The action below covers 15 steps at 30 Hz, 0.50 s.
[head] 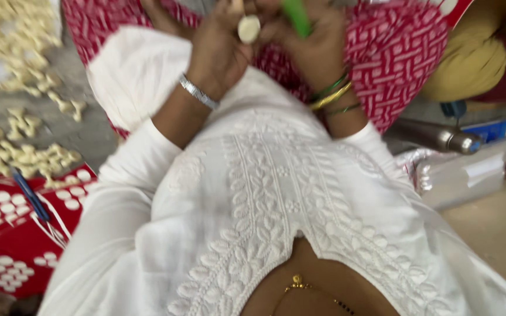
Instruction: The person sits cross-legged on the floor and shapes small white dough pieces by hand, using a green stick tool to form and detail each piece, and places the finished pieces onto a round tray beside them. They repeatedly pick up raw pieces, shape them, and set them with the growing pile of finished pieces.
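My left hand [221, 50], with a silver bracelet on its wrist, pinches a small pale round piece [249, 28] between the fingertips at the top of the view. My right hand [317, 52], wearing green and gold bangles, is closed around a green stick-like tool [296, 16] right beside that piece. Both hands meet over my lap, which is covered by a red cloth with a white pattern [399, 52]. My white embroidered top [276, 199] fills the lower half. The fingertips are partly cut off by the frame's top edge.
Several pale shaped pieces [19, 155] lie spread on the grey floor at left. A red cloth with white dots [1, 246] and a blue pen [28, 196] sit lower left. At right are a steel bottle [440, 137], clear plastic bags [464, 175] and a yellow bundle [469, 58].
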### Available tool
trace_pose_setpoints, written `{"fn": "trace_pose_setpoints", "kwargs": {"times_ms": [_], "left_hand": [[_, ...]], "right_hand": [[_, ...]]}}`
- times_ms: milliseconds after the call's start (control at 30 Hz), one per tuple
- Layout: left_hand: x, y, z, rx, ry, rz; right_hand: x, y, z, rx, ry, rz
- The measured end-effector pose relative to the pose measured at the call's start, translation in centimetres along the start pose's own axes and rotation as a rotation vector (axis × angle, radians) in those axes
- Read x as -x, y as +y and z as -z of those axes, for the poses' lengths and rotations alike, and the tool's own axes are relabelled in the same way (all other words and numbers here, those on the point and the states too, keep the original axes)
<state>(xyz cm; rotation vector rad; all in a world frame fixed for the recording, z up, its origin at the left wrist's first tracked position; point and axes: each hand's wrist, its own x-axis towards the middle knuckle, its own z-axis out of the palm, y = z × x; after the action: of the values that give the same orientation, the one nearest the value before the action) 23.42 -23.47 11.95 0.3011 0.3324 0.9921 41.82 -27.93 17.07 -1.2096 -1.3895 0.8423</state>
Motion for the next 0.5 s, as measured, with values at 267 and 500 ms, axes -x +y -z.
{"fn": "trace_pose_setpoints", "kwargs": {"times_ms": [267,500], "left_hand": [[1.4,0.3,-2.2,-0.122,0.010,0.155],[2.6,1.9,-2.7,-0.771,-0.126,0.063]], "right_hand": [[-0.4,-2.5,-1.1,-0.345,-0.125,-0.253],[0.1,-1.5,0.9,-0.465,0.008,-0.379]]}}
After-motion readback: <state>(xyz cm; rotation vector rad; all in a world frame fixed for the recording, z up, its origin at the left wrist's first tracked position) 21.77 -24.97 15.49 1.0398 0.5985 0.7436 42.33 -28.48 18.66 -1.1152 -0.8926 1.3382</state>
